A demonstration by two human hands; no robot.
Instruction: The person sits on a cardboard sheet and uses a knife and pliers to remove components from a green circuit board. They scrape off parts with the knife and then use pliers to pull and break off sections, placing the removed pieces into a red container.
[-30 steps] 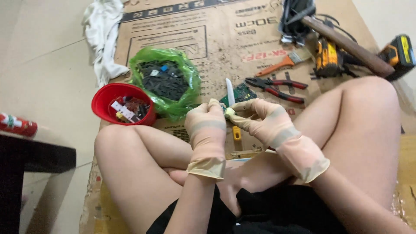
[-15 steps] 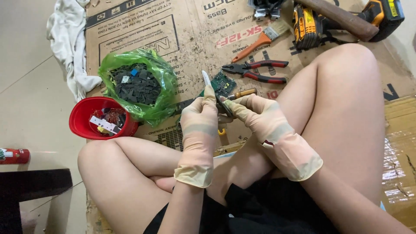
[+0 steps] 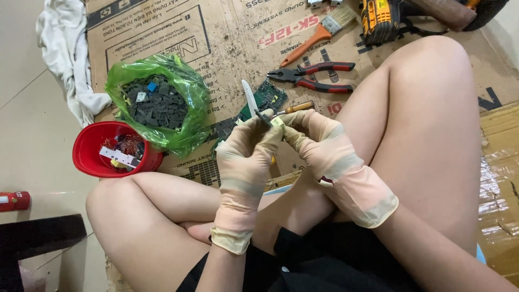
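Observation:
I sit cross-legged on flattened cardboard (image 3: 227, 38) with both hands in beige rubber gloves. My left hand (image 3: 247, 146) grips a small knife (image 3: 250, 98) whose pale blade points up and away. My right hand (image 3: 307, 130) pinches a small pale part (image 3: 278, 121) right against the blade's base. Both hands touch above my knees. A green circuit board (image 3: 266, 98) lies on the cardboard just beyond them, beside a wooden-handled tool (image 3: 296, 108).
A green plastic bag (image 3: 157, 105) of dark chips and a red bowl (image 3: 89, 151) of small parts sit to the left. Red-handled pliers (image 3: 316, 75), an orange paintbrush (image 3: 316, 35) and a yellow power tool (image 3: 381, 16) lie ahead. White cloth (image 3: 65, 48) far left; dark stool (image 3: 38, 238) bottom left.
The view has tilted downward, so the tools slid toward the top edge. My hands stay together on the knife and the small part, with little change in grip.

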